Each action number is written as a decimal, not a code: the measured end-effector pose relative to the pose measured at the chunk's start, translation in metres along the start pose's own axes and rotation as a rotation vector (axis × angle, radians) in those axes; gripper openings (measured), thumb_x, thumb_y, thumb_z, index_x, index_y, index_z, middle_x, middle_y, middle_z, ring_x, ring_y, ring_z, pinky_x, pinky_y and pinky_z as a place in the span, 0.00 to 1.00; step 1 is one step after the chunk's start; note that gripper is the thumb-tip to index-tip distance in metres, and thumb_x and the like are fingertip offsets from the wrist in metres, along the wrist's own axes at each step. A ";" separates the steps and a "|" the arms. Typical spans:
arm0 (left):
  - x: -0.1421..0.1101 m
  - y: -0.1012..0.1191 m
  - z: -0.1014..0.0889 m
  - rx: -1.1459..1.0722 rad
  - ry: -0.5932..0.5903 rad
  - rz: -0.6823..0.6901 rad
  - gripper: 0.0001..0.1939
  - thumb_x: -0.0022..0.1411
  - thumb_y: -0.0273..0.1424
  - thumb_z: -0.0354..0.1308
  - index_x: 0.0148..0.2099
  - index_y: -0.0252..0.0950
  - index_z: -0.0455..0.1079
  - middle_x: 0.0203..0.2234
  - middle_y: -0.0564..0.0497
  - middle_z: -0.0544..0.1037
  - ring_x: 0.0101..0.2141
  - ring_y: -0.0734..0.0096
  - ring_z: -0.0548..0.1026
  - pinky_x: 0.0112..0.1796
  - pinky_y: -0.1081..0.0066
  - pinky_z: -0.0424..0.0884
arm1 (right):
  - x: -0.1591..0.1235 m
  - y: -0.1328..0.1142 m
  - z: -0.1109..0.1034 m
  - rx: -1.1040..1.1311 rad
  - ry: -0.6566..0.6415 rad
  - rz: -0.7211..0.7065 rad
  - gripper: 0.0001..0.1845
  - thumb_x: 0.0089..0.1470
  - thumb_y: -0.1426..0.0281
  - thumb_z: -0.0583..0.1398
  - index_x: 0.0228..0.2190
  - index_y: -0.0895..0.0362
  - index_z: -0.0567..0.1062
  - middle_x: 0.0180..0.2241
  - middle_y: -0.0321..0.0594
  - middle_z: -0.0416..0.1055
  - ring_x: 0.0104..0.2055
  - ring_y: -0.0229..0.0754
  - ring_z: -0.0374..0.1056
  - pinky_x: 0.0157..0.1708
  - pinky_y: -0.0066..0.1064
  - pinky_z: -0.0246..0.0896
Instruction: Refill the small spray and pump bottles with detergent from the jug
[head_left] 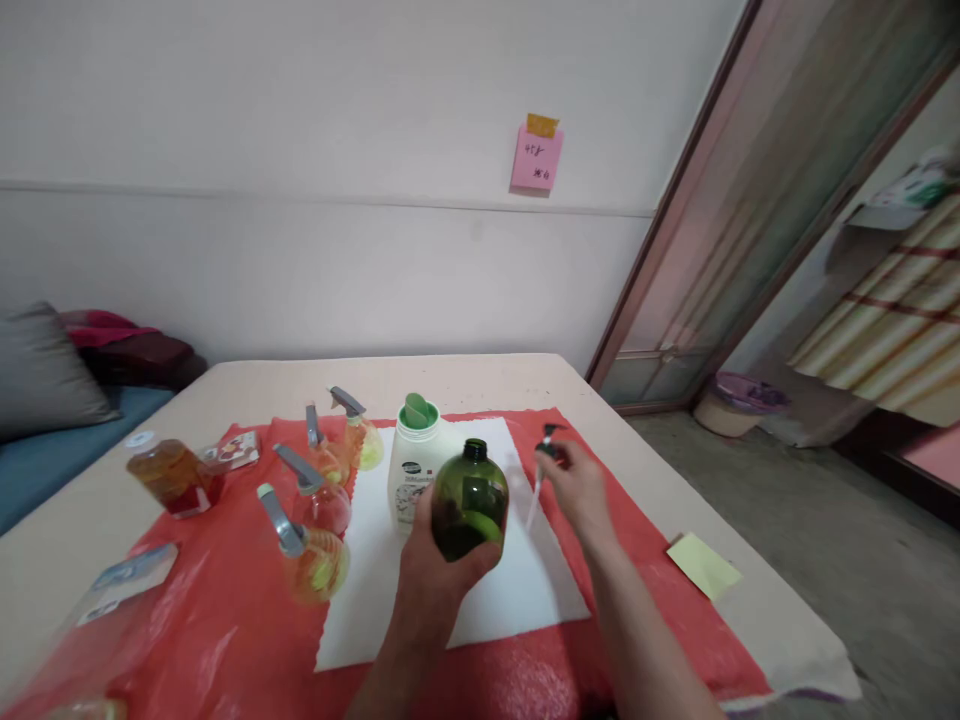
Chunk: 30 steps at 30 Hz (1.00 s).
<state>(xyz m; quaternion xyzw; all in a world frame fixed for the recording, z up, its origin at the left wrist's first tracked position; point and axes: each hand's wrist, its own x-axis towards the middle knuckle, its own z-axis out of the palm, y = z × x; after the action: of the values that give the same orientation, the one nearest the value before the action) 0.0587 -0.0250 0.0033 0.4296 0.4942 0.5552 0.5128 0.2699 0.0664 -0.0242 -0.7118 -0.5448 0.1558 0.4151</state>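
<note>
My left hand is wrapped round a dark green see-through bottle, held above the white sheet. Its black threaded neck stands uncapped, and some liquid shows low inside. In my right hand a black pump head is pinched, its pale dip tube hanging down, apart from the bottle. Just behind my left hand a white bottle stands upright with a green scoop-like piece in its mouth.
Several clear dispensers with grey spouts stand left of the sheet on the red cloth. A jar of amber liquid, a card and a flat packet lie farther left. Yellow notes are near the right table edge.
</note>
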 end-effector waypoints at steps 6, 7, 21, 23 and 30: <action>-0.005 -0.010 0.011 0.323 0.029 -0.053 0.44 0.41 0.34 0.72 0.62 0.39 0.65 0.47 0.46 0.79 0.50 0.48 0.74 0.53 0.54 0.66 | -0.010 -0.033 -0.060 0.950 0.498 -0.063 0.20 0.46 0.61 0.68 0.41 0.54 0.75 0.35 0.34 0.72 0.32 0.36 0.68 0.30 0.30 0.65; -0.006 -0.012 0.013 0.346 0.025 -0.048 0.44 0.41 0.34 0.72 0.62 0.39 0.65 0.47 0.46 0.79 0.50 0.48 0.74 0.53 0.53 0.66 | -0.013 -0.038 -0.062 0.991 0.492 -0.072 0.19 0.46 0.62 0.69 0.40 0.54 0.75 0.34 0.34 0.72 0.32 0.36 0.67 0.30 0.29 0.65; -0.008 -0.026 0.016 0.475 -0.007 0.041 0.48 0.40 0.33 0.71 0.65 0.38 0.60 0.54 0.42 0.74 0.55 0.47 0.71 0.56 0.52 0.64 | -0.028 -0.050 -0.059 0.958 0.416 -0.104 0.17 0.49 0.63 0.68 0.41 0.53 0.76 0.34 0.35 0.73 0.33 0.36 0.66 0.33 0.29 0.67; -0.008 -0.024 0.016 0.462 0.009 0.048 0.48 0.40 0.32 0.71 0.64 0.39 0.61 0.53 0.43 0.75 0.54 0.47 0.71 0.55 0.52 0.64 | -0.031 -0.051 -0.058 0.943 0.399 -0.119 0.16 0.50 0.64 0.68 0.41 0.53 0.76 0.34 0.34 0.73 0.33 0.36 0.67 0.34 0.30 0.66; -0.010 -0.017 0.015 0.415 0.054 0.090 0.47 0.39 0.29 0.70 0.64 0.41 0.61 0.54 0.44 0.74 0.55 0.48 0.71 0.55 0.53 0.65 | -0.043 -0.057 -0.044 0.981 0.128 -0.140 0.17 0.44 0.67 0.72 0.40 0.50 0.79 0.39 0.36 0.78 0.41 0.39 0.72 0.44 0.35 0.68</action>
<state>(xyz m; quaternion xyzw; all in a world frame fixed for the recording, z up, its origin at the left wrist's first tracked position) 0.0769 -0.0334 -0.0112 0.5325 0.5918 0.4754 0.3745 0.2473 0.0128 0.0362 -0.4025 -0.4274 0.3214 0.7430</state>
